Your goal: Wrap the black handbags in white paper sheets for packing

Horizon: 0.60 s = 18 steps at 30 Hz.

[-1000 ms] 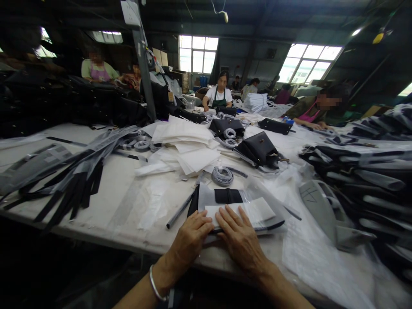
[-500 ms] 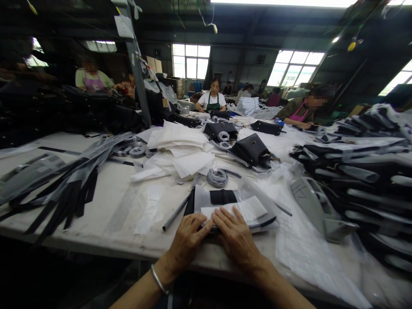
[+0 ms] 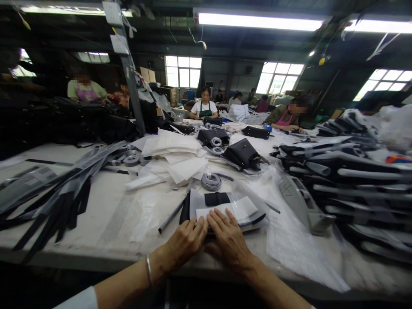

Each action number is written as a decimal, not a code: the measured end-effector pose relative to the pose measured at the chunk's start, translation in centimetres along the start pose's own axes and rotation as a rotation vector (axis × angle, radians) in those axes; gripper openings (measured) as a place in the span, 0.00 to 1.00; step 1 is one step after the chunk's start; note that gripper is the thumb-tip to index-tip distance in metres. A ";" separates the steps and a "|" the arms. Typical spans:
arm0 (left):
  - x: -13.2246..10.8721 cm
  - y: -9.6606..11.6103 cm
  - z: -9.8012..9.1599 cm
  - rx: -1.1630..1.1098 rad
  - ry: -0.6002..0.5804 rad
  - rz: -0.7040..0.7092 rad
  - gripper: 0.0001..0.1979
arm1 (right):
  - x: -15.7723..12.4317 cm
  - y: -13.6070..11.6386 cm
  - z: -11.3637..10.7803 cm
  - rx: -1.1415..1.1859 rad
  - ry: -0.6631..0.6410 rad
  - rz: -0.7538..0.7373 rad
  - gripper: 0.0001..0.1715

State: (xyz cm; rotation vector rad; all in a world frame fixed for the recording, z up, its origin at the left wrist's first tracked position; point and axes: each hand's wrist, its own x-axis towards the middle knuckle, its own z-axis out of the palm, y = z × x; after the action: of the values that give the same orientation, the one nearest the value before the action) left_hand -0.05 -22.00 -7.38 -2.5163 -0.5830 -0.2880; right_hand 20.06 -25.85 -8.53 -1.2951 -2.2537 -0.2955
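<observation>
Coil [image 3: 211,185] and papers [image 3: 175,146] lie beyond left hand [image 3: 187,241] and right hand [image 3: 229,237], their grip unclear.

A white folded sheet [image 3: 246,207] is laid over a film-covered black piece [image 3: 217,198] at the near edge of the bench [image 3: 99,189]. The sheet is touched by the fingers of the right hand [image 3: 228,238], spread flat; its left end is met by the bent fingers of the left hand [image 3: 186,240]. A coiled strap [image 3: 210,181] is placed just beyond. Loose white sheets [image 3: 177,150] are heaped farther back, with a black bag [image 3: 243,153] set to their right. Long black strips [image 3: 74,180] are bunched at the left, and wrapped black goods [image 3: 360,193] are stacked at the right.
</observation>
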 end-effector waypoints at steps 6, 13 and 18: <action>0.6 -2.0 -0.3 -0.038 0.116 -0.036 0.24 | 1.6 0.4 1.3 -0.063 0.152 0.033 0.29; 1.2 -1.9 0.8 -0.039 0.349 -0.197 0.23 | 4.4 1.4 0.7 -0.066 0.062 -0.030 0.19; 0.8 -3.1 1.3 -0.024 0.441 -0.121 0.20 | 5.0 0.3 0.8 0.011 0.026 0.031 0.18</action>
State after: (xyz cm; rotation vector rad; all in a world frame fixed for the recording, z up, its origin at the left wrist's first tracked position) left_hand -0.68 -18.66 -6.87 -2.3345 -0.5515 -0.8706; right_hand 17.98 -21.64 -6.52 -1.3114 -2.2085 -0.2870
